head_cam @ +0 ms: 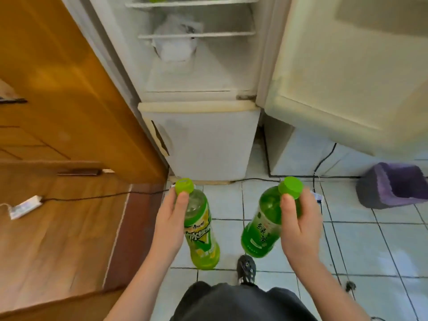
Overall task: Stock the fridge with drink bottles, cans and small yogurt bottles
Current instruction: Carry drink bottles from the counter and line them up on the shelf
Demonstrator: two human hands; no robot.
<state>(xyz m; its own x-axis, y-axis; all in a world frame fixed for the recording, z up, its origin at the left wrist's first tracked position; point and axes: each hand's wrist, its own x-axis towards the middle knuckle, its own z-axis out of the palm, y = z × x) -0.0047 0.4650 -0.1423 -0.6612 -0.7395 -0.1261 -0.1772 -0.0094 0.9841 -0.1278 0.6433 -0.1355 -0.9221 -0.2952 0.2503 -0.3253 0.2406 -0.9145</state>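
As the fridge [222, 66] stands open | left fingers [182, 201] grip yellow-labelled bottle [202, 236] | right fingers [288, 205] grip green-labelled bottle [259, 230] | both lime-capped

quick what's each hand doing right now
Left hand: closed around the neck of the yellow-green labelled bottle.
Right hand: closed around the neck of the green tea bottle.

Two drink bottles, a yellow-labelled bottle [202, 235] and a dark green bottle [260, 230]; two hands, left hand [169, 225] and right hand [301, 230]; one fridge [203, 149]; two wire shelves, upper shelf [192, 4] and lower shelf [196, 35]; one plastic bag [176, 47]; one purple bin [393, 186]; one shoe [246, 268]; one power strip [25, 207].
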